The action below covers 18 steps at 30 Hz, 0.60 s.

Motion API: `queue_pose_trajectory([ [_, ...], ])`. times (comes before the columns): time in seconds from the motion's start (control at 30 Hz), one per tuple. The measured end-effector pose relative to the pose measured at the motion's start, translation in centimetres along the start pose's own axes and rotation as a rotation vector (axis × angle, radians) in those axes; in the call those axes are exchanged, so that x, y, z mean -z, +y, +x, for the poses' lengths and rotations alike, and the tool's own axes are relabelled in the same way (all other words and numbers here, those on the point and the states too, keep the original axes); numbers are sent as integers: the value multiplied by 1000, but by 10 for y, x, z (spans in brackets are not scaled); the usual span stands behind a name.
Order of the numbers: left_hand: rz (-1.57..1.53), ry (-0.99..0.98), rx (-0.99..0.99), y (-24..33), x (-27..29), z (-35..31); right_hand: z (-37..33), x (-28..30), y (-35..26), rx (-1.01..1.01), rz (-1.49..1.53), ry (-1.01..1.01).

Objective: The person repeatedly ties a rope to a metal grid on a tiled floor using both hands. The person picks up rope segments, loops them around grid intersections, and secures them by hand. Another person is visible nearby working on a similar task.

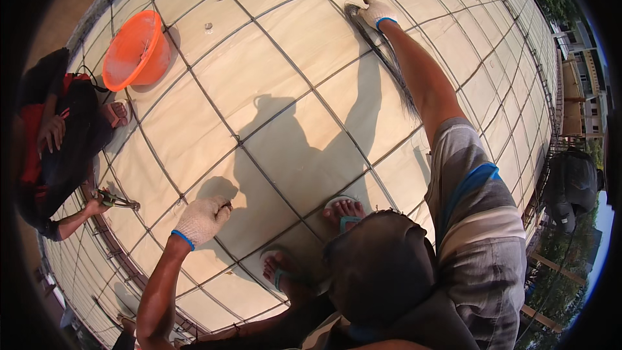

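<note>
Person stands in sandals on a rebar grid [272, 123] laid over pale formwork panels [311, 39], bent fwd w/ both arms out.

Left hand [199, 219], in a knit glove w/ blue cuff, is down at a bar crossing; fingers curled shut around smth small and dark at the fingertips, prob. a tie wire or hook, too small to tell which. Right hand [376, 11], same glove type, reaches far ahead and is closed on the top end of a bundle of thin wires [382, 52]. Bundle runs back along the forearm, lying along a bar, loose ends fanning out near the elbow.

Step in hand, as a judgement: tying bar crossings. Left grip is working one node just in front of the feet; right hand keeps the wire stock pinned well apart from that node.

Next move likely calls for pulling one strand free from the bundle w/o dragging the rest, bringing it to the crossing, then a tight twist. Footing matters: toes sit on or beside bars, so weight shift needs care.

Nearby: an orange basin [136, 48] rests tilted on the grid, upper left. A co-worker in dark and red clothes crouches at left, one hand on pliers [116, 201] at a bar near the edge.
</note>
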State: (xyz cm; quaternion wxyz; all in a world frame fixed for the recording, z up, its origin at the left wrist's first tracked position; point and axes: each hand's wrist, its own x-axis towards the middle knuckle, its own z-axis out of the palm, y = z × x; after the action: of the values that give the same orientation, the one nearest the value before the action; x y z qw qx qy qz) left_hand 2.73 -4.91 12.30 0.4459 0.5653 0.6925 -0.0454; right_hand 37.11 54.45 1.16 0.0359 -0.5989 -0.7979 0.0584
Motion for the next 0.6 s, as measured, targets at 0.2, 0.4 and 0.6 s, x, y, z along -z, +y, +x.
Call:
queue_pose_trajectory([
  [0.2, -29, -18, -60, -1, -9, -6, 54, 66, -19, -129, 283, 501],
  [0.4, -390, -2, -162, 26, 29, 9, 20, 223, -78, 125, 752, 685],
  [0.6, -1205, -148, -179, 114, 143, 36, -90, 339, -129, 300, 750, 490],
])
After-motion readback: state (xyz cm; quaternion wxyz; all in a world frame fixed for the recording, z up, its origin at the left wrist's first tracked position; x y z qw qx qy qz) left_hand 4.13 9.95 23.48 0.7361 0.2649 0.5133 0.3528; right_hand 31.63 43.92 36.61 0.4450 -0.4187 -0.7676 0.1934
